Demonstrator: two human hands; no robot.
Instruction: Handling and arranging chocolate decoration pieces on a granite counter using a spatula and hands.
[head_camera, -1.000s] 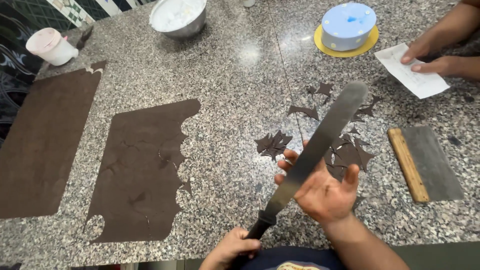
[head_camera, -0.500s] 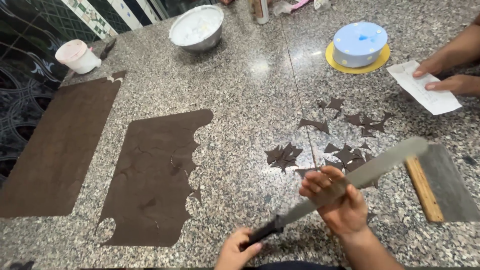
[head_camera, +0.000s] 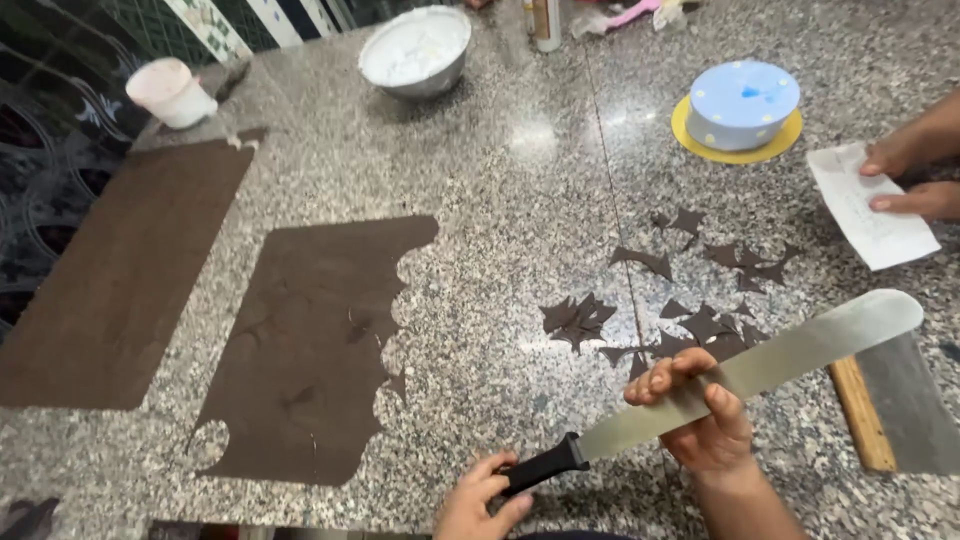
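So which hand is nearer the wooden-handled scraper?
Right. The right hand grips the spatula blade just left of the scraper; the left hand holds the black handle, farther left.

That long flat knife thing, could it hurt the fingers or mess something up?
Maybe. The right hand wraps its fingers round the bare blade of the long spatula, so a slip might nick skin. The left hand grips only the handle's end. The blade's tip hangs over the scraper, near the thin chocolate pieces, which it could knock or break.

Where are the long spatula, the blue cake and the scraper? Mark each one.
long spatula (head_camera: 790, 357), head view, middle of the metal blade.
blue cake (head_camera: 745, 103), head view, its top.
scraper (head_camera: 905, 412), head view, bare metal blade.
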